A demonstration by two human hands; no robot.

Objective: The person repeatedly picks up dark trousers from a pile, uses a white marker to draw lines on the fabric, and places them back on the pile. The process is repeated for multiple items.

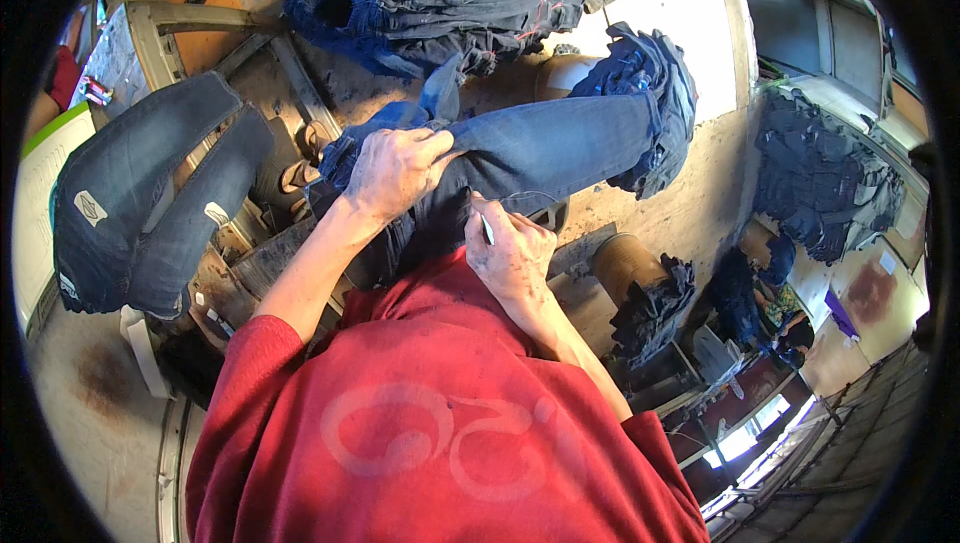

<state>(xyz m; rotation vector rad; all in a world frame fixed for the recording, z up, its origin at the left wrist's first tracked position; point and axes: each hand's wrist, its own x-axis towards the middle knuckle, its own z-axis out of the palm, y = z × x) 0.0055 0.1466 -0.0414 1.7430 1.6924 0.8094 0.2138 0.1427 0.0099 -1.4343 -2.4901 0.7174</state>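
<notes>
A pair of blue jeans (570, 145) lies across my lap, one leg stretching to the right. Bunched denim is gripped in my left hand (395, 173), fingers curled over the fabric. Just right of it, my right hand (512, 253) is closed around a small slim tool (488, 231). A pale edge of the tool shows between the fingers; its kind I cannot make out. The fingertips of this hand are close against the denim. A thin loose thread curves over the jeans leg beside the right hand.
Dark jeans (130, 183) with pale tags hang over a support at left. A big denim pile (430, 3) lies ahead; another bundle (825, 173) lies far right. A brown cylinder (625, 263) stands right. Someone in patterned clothing (785, 308) is at lower right.
</notes>
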